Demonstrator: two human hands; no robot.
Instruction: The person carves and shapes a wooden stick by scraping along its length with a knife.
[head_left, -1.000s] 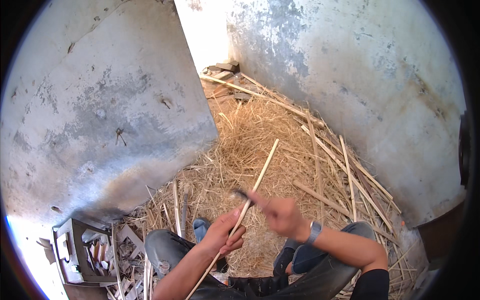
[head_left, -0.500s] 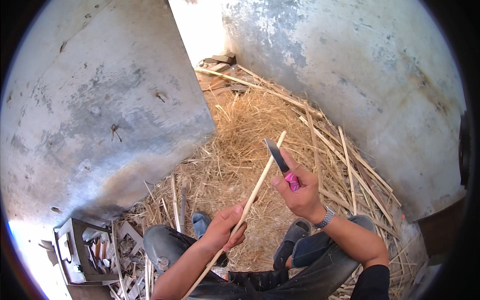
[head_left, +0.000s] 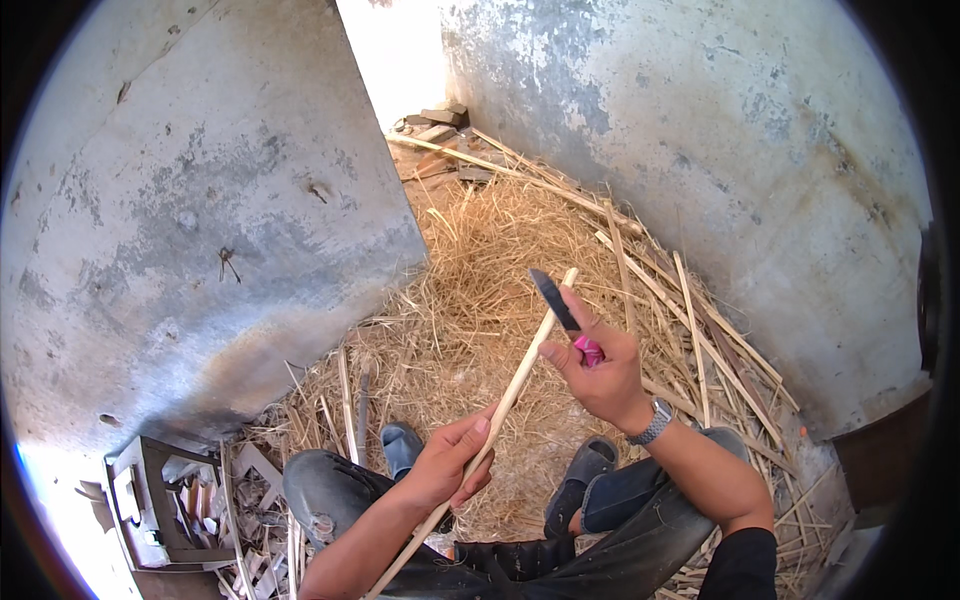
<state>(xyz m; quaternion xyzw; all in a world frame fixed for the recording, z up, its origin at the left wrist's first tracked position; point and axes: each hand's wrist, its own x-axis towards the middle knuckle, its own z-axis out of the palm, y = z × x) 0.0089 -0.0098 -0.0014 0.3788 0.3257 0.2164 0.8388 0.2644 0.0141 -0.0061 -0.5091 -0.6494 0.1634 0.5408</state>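
A long, pale wooden stick (head_left: 520, 382) slants up from my lap toward the middle of the view. My left hand (head_left: 455, 460) is closed around its lower part, thumb along the top. In my right hand (head_left: 600, 368) is a knife (head_left: 556, 300) with a dark blade and a pink handle, mostly covered by the fingers. The blade lies across the stick near its upper end; whether the edge touches the wood I cannot tell. My right thumb is close beside the stick, and the index finger stretches along the back of the blade.
Thin shavings (head_left: 490, 250) heap up ahead of my feet. Several long wooden strips (head_left: 690, 320) lean along the right wall (head_left: 700, 120). A grey slab wall (head_left: 200, 200) stands at left, above a broken frame (head_left: 150, 500) with scraps. Slippers (head_left: 585, 470) are on my feet.
My right hand has turned and shifted slightly down-left with the knife, bringing the thumb closer to the stick. The left hand keeps its hold, nearly unmoved.
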